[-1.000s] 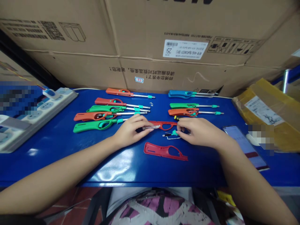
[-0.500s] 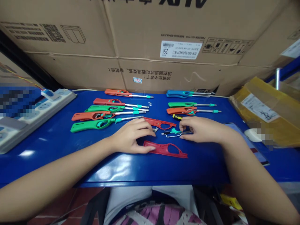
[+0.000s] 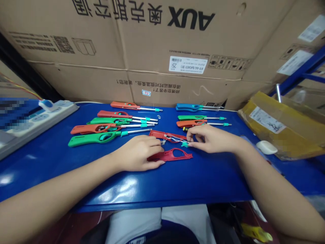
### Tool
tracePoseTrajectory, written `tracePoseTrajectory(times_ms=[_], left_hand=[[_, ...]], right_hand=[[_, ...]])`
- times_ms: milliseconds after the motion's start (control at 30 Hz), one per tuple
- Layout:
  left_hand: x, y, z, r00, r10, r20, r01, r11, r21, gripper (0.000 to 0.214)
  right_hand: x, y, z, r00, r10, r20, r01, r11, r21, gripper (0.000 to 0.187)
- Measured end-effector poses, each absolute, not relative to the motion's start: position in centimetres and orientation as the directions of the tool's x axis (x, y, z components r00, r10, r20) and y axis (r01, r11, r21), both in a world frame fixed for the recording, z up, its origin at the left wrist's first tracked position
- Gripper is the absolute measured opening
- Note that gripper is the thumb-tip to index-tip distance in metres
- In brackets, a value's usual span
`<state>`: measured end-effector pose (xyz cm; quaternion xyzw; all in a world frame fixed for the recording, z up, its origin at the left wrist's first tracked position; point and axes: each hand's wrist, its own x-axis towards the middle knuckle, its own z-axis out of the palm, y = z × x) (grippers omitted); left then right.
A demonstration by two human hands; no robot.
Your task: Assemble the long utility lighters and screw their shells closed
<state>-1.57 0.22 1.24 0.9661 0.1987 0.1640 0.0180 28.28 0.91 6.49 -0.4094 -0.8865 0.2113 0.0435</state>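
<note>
One red plastic handle half [image 3: 177, 155] extends lengthwise rightward from gripping left fingers [image 3: 155, 149]; right fingers [image 3: 196, 145] pinch teal plastic part [image 3: 184, 144].

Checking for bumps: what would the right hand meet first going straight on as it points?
Beyond the green plastic part at its fingertips, the right hand would likely meet the white wires first; depth is unclear.

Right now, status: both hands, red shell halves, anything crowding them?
Left hand gripping near red half; right hand pinching teal part, white wires alongside. Far red half beyond. Yellow-black handle close by.
</note>
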Motion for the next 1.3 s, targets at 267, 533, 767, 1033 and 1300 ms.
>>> tracePoseTrajectory(times_ms=[267, 533, 767, 1033, 1300], left_hand=[[-1.9, 0.4, 0.9, 0.842, 0.446, 0.304, 0.437, -0.894, 0.099, 0.029], [-2.0, 0.4, 1.1, 0.82, 0.459, 0.342, 0.441, -0.887, 0.135, 0.032], [-1.6, 0.3, 0.3, 0.786, 0.52, 0.334, 0.427, -0.847, 0.316, 0.036], [-1.4, 0.1, 0.4, 0.777, 0.563, 0.283, 0.445, -0.808, 0.385, 0.033], [-1.3, 0.0, 0.5, 0.79, 0.546, 0.28, 0.417, -0.812, 0.408, 0.027]], right_hand=[[28.4, 0.7, 5.9, -0.68, 0.704, -0.207, 0.708, 0.557, -0.434, 0.01], [29.3, 0.0, 6.1, -0.666, 0.722, -0.187, 0.737, 0.597, -0.317, 0.01], [29.2, 0.3, 5.8, -0.641, 0.73, -0.236, 0.764, 0.577, -0.289, 0.009], [29.0, 0.3, 5.7, -0.616, 0.76, -0.206, 0.78, 0.552, -0.295, 0.007], [28.9, 0.2, 5.3, -0.627, 0.753, -0.202, 0.77, 0.559, -0.309, 0.005]])
